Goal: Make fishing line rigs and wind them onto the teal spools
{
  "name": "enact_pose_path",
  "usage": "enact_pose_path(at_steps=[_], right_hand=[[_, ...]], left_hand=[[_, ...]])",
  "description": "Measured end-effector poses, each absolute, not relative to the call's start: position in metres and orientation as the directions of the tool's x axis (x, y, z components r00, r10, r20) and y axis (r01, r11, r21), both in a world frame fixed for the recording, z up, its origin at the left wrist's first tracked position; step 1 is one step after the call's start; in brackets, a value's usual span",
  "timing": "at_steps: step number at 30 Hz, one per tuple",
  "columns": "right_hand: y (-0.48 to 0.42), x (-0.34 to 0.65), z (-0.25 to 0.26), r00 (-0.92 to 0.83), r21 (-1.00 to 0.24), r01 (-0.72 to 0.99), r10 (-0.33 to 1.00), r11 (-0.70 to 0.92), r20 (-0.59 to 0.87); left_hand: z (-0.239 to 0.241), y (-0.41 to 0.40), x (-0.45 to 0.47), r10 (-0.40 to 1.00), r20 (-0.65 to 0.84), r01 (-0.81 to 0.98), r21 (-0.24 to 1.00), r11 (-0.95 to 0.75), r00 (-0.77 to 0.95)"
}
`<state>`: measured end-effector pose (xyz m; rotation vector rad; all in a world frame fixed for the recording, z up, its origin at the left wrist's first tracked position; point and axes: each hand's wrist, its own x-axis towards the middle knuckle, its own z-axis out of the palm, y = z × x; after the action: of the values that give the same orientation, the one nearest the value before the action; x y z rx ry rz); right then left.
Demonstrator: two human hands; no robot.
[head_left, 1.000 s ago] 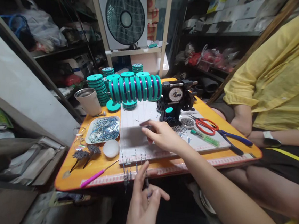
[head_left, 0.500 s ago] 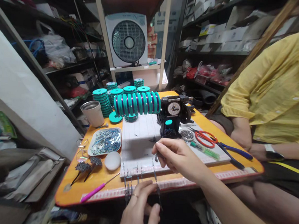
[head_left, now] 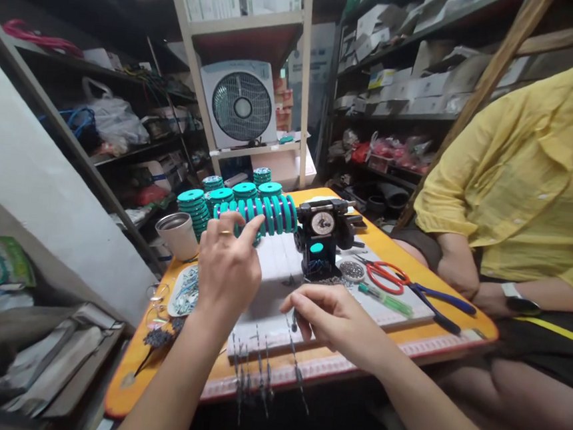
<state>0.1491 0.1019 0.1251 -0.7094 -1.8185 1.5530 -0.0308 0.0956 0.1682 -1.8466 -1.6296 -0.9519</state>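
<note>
The black machine stands on the orange table and serves as reference. A row of green spools extends from its left side, level with its dial, purple showing between the discs.

The left hand is left of the machine, overlapping the far end of that row. It is partly open, the fingers bent and the thumb parted from the forefinger; no item is seen in it. Contact with the spools cannot be confirmed.

The right hand is in front of the machine, above the near part of the white board. Its fingers are curled, thumb and forefinger drawn together. A small dark piece shows just below the fingertips; I cannot tell whether it is gripped. Several dark strands hang over the table edge, in front of the machine and to its left.

Right of the machine lie the red-handled tool, the blue-handled pliers and a green tube. Left of it, beyond the row, stand a cup and stacked green discs.
</note>
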Motion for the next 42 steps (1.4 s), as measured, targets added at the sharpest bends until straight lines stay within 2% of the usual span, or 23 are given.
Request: enact_pose_path(at_steps=[2, 3, 4, 5, 6, 8, 11, 14, 21, 25, 30, 34, 39, 42], right_hand=[[0.103, 0.151, 0.128, -0.688, -0.995, -0.068, 0.719, 0.070, 0.098], [0.104, 0.152, 0.130, -0.707, -0.994, -0.105, 0.702, 0.010, 0.082], [0.105, 0.152, 0.131, -0.725, -0.989, -0.138, 0.685, -0.049, 0.068], [0.105, 0.152, 0.133, -0.740, -0.980, -0.172, 0.670, -0.103, 0.059], [0.106, 0.153, 0.134, -0.753, -0.966, -0.205, 0.655, -0.155, 0.055], [0.106, 0.152, 0.136, -0.777, -0.936, -0.254, 0.628, -0.243, 0.047], [0.105, 0.151, 0.133, -0.786, -0.918, -0.257, 0.618, -0.301, 0.018], [0.104, 0.149, 0.124, -0.774, -0.923, -0.224, 0.632, -0.314, -0.027], [0.101, 0.144, 0.106, -0.915, -0.793, -0.175, 0.394, -0.583, -0.087], [0.096, 0.141, 0.102, -0.882, -0.731, -0.198, 0.444, -0.653, -0.158], [0.094, 0.141, 0.097, -0.838, -0.740, -0.218, 0.511, -0.636, -0.192], [0.097, 0.144, 0.094, -0.815, -0.759, -0.231, 0.547, -0.609, -0.191], [0.098, 0.147, 0.094, -0.831, -0.764, -0.226, 0.529, -0.604, -0.173], [0.098, 0.147, 0.095, -0.829, -0.767, -0.232, 0.534, -0.599, -0.166]], left_hand=[[0.156, 0.074, -0.024, 0.648, 0.760, 0.838, 0.389, -0.383, -0.056], [0.149, 0.064, -0.019, 0.718, 0.687, 0.677, 0.582, -0.451, -0.112], [0.141, 0.054, -0.013, 0.815, 0.562, 0.483, 0.758, -0.439, -0.141], [0.133, 0.045, -0.007, 0.901, 0.413, 0.320, 0.879, -0.355, -0.134], [0.125, 0.037, -0.001, 0.948, 0.300, 0.189, 0.942, -0.278, -0.104], [0.109, 0.024, 0.010, 0.989, 0.149, -0.078, 0.986, -0.147, 0.010], [0.092, 0.008, 0.024, 0.986, 0.063, -0.409, 0.912, 0.007, 0.157], [0.082, -0.003, 0.031, 0.984, 0.032, -0.564, 0.823, 0.072, 0.173], [0.077, -0.010, 0.034, 0.983, -0.018, -0.677, 0.723, 0.138, 0.180], [0.071, -0.018, 0.037, 0.976, -0.085, -0.730, 0.652, 0.205, 0.199], [0.054, -0.038, 0.043, 0.953, -0.156, -0.758, 0.578, 0.301, 0.259], [0.039, -0.050, 0.049, 0.937, -0.099, -0.823, 0.454, 0.341, 0.334], [0.039, -0.054, 0.049, 0.927, -0.118, -0.820, 0.436, 0.371, 0.357], [0.035, -0.055, 0.050, 0.934, -0.062, -0.849, 0.400, 0.346, 0.351]])
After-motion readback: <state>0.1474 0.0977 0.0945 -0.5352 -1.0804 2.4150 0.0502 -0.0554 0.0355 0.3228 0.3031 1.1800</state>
